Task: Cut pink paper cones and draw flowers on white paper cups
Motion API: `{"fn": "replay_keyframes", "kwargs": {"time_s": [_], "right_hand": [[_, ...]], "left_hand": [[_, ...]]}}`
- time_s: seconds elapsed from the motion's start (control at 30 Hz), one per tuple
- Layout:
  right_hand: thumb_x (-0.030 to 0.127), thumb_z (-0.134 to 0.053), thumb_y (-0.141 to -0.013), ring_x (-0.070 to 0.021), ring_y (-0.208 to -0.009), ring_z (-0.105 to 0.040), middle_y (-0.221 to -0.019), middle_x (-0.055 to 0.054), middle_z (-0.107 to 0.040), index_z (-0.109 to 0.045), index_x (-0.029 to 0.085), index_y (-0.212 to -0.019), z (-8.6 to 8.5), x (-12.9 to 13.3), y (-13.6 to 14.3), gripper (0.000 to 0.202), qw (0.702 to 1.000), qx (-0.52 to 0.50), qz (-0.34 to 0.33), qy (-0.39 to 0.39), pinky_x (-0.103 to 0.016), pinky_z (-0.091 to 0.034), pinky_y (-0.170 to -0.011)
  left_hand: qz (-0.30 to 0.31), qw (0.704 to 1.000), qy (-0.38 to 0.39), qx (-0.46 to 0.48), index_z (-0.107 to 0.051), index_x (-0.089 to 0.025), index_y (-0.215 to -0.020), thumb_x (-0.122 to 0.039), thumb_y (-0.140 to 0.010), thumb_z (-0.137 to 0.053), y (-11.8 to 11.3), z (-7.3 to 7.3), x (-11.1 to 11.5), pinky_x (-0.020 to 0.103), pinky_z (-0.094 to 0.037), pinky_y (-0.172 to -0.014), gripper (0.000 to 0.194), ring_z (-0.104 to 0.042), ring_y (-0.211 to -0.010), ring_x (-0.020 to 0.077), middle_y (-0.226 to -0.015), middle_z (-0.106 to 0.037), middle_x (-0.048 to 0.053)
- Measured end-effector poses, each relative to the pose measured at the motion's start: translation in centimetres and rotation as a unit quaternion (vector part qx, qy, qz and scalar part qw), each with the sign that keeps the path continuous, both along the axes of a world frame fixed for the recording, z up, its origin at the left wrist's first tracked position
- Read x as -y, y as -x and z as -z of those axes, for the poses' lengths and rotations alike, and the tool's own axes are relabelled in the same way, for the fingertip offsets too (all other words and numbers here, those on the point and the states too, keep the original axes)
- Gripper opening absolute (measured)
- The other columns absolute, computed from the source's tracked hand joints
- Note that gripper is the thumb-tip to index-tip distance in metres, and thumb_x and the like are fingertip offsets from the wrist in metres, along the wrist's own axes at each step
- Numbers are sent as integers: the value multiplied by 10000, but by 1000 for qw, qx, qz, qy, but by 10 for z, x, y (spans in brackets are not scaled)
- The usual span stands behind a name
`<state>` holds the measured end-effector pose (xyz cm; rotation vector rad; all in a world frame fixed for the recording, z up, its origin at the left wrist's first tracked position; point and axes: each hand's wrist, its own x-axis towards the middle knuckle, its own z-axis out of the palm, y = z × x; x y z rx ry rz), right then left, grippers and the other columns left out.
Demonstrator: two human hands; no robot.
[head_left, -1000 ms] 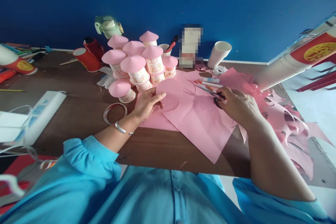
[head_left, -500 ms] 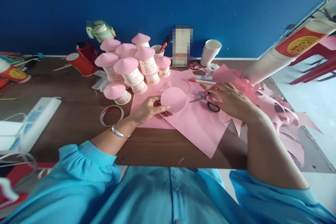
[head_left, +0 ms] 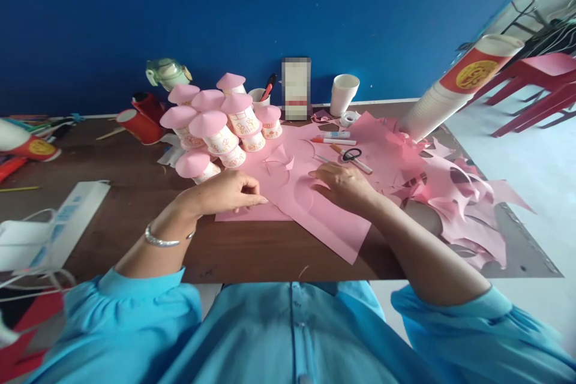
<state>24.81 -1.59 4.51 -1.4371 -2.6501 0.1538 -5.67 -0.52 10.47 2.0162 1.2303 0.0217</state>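
My left hand (head_left: 229,192) is closed, thumb and fingers pinched at the left edge of the upper pink paper sheet (head_left: 342,231). A faint round outline shows on that sheet between my hands; whether it is a loose disc I cannot tell. My right hand (head_left: 342,183) lies palm down over the sheet, fingers stretched out and holding nothing visible. Just behind it are scissors (head_left: 352,155) with black handles, partly hidden by the hand. A curled pink offcut (head_left: 283,159) lies farther back. Beside my left hand stand several decorated paper cups with pink cone roofs (head_left: 207,124).
Pink scraps (head_left: 459,183) spread over the right side of the table. A long stack of cups (head_left: 443,93) leans there. Markers (head_left: 333,141), a tape roll (head_left: 347,119) and white cups (head_left: 344,95) sit at the back. A power strip (head_left: 63,225) with cables lies left.
The pink disc has left my left hand's grasp, and that hand has moved left. My right hand has come off the scissors and moved left over the sheet. The view has shifted slightly.
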Motion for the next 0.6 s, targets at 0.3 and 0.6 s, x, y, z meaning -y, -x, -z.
{"fn": "replay_keyframes", "kwargs": {"time_s": [0.3, 0.6], "right_hand": [[326, -620, -1027, -332, -1224, -566, -1314, -189, -635, -662, 138, -1287, 8, 14, 38, 323, 999, 41, -5, 3, -422, -508, -968], [321, -542, -1078, -248, -1221, -656, -1310, -78, -710, -731, 257, -1242, -16, -22, 15, 258, 999, 20, 39, 5, -326, -563, -919]], "left_hand": [[93, 970, -206, 94, -740, -203, -982, -250, -980, -630, -18, 39, 35, 246, -509, -745, 120, -689, -785, 130, -945, -761, 20], [115, 954, -276, 37, -729, -185, -914, -263, -980, -635, -30, 58, 5, 289, -485, -715, 139, -695, -754, 178, -901, -768, 48]]}}
